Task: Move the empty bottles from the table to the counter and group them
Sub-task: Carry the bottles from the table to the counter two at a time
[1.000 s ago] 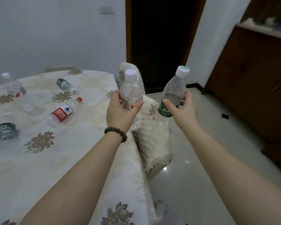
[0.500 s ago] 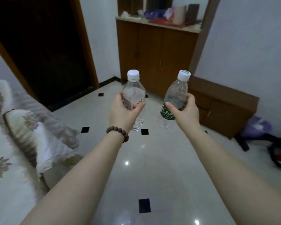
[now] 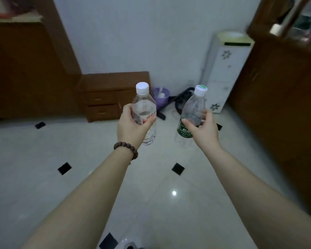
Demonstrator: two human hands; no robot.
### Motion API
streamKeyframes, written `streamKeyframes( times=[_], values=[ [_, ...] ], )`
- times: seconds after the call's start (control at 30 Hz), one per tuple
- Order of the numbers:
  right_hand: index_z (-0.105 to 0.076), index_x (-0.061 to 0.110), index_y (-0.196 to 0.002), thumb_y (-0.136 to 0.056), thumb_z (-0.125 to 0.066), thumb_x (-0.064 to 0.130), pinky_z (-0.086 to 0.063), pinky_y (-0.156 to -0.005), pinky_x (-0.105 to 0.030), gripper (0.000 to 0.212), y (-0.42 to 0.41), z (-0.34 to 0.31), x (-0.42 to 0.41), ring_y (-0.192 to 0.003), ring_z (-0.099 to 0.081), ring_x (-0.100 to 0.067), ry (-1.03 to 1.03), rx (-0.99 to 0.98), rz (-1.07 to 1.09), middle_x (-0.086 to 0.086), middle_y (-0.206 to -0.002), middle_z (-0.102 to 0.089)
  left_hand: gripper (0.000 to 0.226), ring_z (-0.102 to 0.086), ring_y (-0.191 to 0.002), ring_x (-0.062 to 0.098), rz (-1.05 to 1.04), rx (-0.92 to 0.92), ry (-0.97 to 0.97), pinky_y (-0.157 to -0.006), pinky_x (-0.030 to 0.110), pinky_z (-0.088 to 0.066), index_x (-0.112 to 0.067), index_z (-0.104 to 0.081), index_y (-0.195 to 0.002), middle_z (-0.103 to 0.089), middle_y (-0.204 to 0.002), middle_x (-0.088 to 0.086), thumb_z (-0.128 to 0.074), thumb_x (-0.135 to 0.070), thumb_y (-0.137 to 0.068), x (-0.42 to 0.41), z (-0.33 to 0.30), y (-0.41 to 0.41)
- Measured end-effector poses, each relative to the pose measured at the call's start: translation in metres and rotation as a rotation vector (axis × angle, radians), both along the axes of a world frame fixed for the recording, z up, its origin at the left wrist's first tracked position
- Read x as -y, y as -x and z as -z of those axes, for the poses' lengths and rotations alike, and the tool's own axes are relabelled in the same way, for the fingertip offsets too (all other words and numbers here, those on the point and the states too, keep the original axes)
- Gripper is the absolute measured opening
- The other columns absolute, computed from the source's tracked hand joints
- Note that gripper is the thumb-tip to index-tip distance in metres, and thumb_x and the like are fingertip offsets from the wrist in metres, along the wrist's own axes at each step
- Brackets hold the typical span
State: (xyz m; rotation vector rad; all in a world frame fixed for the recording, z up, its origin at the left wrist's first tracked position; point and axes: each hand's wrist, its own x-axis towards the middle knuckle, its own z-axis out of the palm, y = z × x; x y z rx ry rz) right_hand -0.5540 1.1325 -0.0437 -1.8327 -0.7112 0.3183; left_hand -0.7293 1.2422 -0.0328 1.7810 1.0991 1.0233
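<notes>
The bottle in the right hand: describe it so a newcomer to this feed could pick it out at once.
Start at the pale tiled floor in mid-frame, over which two forearms reach forward, each hand holding a clear plastic bottle. The right hand grips the green-label bottle, tilted with its top leaning right. Unlike the red-print bottle in the braceleted left hand, it has a dark green label and a green-topped white cap.

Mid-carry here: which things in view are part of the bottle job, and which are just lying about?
Job:
left hand, holding red-label bottle
right hand, holding green-label bottle

Lying about:
low drawer cabinet
purple bin
white floor appliance
</notes>
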Motion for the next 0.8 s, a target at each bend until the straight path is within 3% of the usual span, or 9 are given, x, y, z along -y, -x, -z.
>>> streamKeyframes(
  times=[0.1, 0.23, 0.37, 0.8],
  values=[
    [-0.044, 0.021, -0.124, -0.074, -0.078, 0.034, -0.049, -0.088, -0.034, 0.061, -0.049, 0.009, 0.031, -0.104, -0.057, -0.015, 0.015, -0.027, 0.129, 0.009, -0.109, -0.056, 0.053, -0.058, -0.099, 0.006, 0.128, -0.002, 0.009, -0.075, 0.01, -0.042, -0.03, -0.048, -0.107, -0.061, -0.106, -0.012, -0.083, -0.039, -0.069, 0.008, 0.004, -0.063],
    [-0.043, 0.022, -0.124, -0.075, -0.077, 0.034, -0.05, -0.087, -0.035, 0.061, -0.103, 0.018, 0.058, -0.104, -0.057, -0.016, 0.024, -0.044, 0.255, 0.008, -0.111, -0.055, 0.058, -0.059, -0.102, 0.008, 0.266, -0.02, 0.026, -0.085, 0.023, -0.047, -0.026, -0.05, -0.113, -0.062, -0.11, -0.011, -0.083, -0.041, -0.068, 0.012, 0.013, -0.139],
    [-0.041, 0.021, -0.13, -0.075, -0.077, 0.036, -0.049, -0.095, -0.041, 0.068, -0.161, 0.029, 0.059, -0.112, -0.055, -0.017, 0.011, -0.059, 0.357, 0.004, -0.124, -0.056, 0.055, -0.056, -0.102, 0.006, 0.377, -0.035, 0.026, -0.083, 0.02, -0.043, -0.028, -0.047, -0.111, -0.058, -0.108, -0.013, -0.082, -0.04, -0.07, 0.002, 0.019, -0.214],
    [-0.04, 0.02, -0.131, -0.076, -0.076, 0.033, -0.044, -0.085, -0.027, 0.067, -0.37, 0.012, -0.002, -0.115, -0.054, -0.018, 0.027, -0.02, 0.59, 0.0, -0.129, -0.055, 0.054, -0.053, -0.095, 0.007, 0.629, -0.051, 0.033, -0.074, 0.015, -0.039, -0.027, -0.046, -0.111, -0.056, -0.103, -0.012, -0.081, -0.039, -0.072, -0.073, 0.008, -0.462]
  ],
)
